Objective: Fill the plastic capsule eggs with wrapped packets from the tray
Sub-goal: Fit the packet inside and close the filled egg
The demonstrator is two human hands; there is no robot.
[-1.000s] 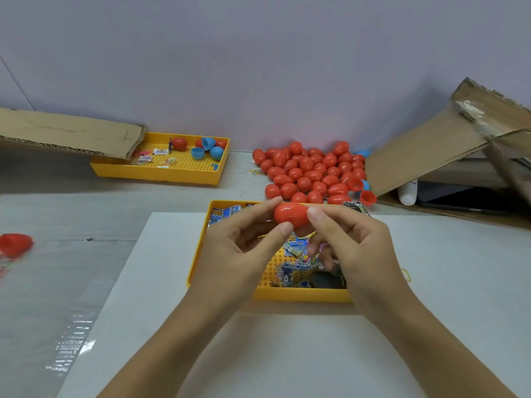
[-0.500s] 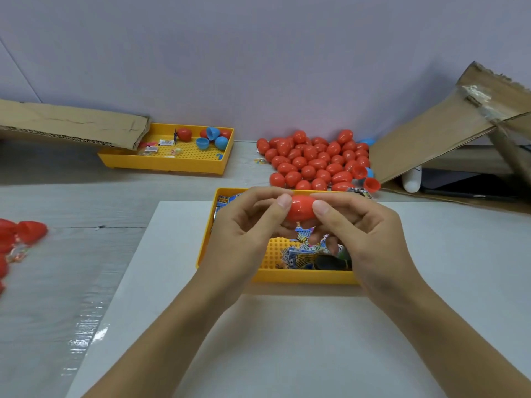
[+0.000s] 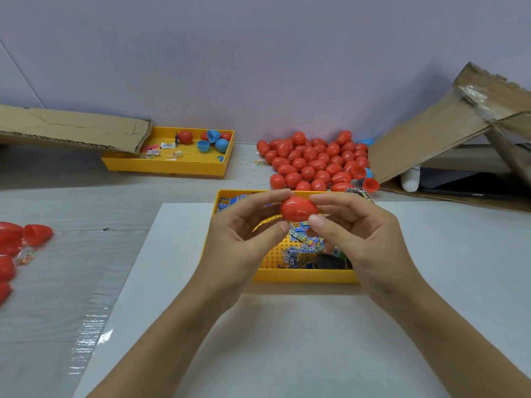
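**Closed red egg pinched between both hands above the near tray**

While both forearms reached in from the bottom edge over the white sheet (image 3: 287, 340) on the tabletop (image 3: 71, 268), the left hand (image 3: 241, 239) and the right hand (image 3: 359, 237) pinched a closed red capsule egg (image 3: 298, 208) from either side, thumbs below and forefingers on top. It hung just above the near yellow tray (image 3: 301, 275), which held blue-and-yellow wrapped packets (image 3: 301, 248). To the left lay several red egg pieces (image 3: 17, 239). Beyond the tray sat a heap of red eggs (image 3: 313, 162), with a second yellow tray (image 3: 172, 165) holding blue halves (image 3: 212, 140) further left. Cardboard (image 3: 431, 139) leaned against the wall on the right.
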